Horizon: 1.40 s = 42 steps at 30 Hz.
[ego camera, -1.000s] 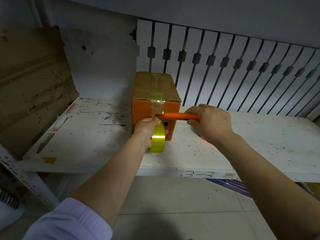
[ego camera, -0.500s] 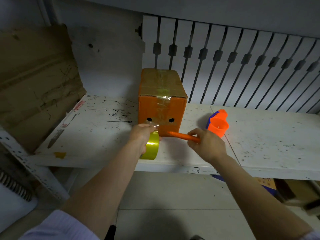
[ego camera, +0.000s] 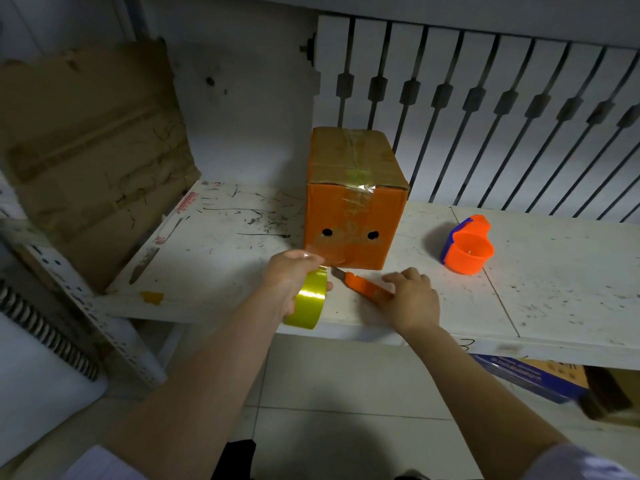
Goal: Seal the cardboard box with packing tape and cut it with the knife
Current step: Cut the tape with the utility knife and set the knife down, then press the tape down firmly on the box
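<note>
— Where's everything?
— My left hand (ego camera: 289,276) grips the tape roll (ego camera: 308,299) before the cardboard box (ego camera: 353,216) on the bench (ego camera: 554,289).
— And the knife (ego camera: 363,285)?
— On the bench, my right hand (ego camera: 412,299) closed around its handle.

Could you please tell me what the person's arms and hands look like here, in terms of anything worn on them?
Both hands, left hand and right hand, are bare, with no gloves, rings or watch visible. The forearms are bare too. A pale, whitish sleeve covers the left upper arm at the frame's bottom edge, and a matching sleeve the right.
</note>
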{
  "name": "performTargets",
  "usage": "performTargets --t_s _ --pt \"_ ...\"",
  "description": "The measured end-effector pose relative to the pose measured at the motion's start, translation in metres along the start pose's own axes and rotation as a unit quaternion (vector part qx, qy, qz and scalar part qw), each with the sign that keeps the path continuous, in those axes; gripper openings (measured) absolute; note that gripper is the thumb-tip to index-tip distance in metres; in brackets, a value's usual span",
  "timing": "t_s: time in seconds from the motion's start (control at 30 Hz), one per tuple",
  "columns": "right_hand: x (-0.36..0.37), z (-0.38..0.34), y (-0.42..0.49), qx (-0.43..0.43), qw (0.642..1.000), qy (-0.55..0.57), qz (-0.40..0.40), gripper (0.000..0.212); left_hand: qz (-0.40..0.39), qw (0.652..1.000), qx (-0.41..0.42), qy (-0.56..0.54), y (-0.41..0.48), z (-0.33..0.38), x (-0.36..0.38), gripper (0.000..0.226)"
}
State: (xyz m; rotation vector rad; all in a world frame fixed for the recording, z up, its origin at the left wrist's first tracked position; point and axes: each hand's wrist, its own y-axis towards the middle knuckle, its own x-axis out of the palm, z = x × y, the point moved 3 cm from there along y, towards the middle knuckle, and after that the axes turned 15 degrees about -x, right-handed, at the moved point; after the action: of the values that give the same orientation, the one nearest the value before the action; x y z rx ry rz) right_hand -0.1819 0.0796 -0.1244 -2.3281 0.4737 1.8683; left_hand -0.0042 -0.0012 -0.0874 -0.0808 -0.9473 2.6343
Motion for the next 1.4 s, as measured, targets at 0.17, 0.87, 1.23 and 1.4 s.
performTargets --t_s 0.17,0.87,1.23,1.4 --pt "-0.017 -0.074 0.005 -0.063 0.888 0.455 0.014 0.022 -0.015 1.000 -0.017 0.007 -0.010 -0.006 -0.010 0.005" --pt "0.047 -0.134 0.019 -0.022 0.991 0.109 -0.069 0.026 0.115 0.959 -0.062 0.252 0.026 -0.052 -0.059 0.028" --pt "0.005 -0.101 0.030 0.017 0.954 0.278 0.110 0.013 0.222 0.887 0.261 0.310 0.005 0.021 -0.016 0.013" --pt "-0.048 -0.064 0.040 0.091 0.891 0.299 0.330 0.009 0.152 0.933 0.290 0.146 0.007 0.040 0.028 0.027"
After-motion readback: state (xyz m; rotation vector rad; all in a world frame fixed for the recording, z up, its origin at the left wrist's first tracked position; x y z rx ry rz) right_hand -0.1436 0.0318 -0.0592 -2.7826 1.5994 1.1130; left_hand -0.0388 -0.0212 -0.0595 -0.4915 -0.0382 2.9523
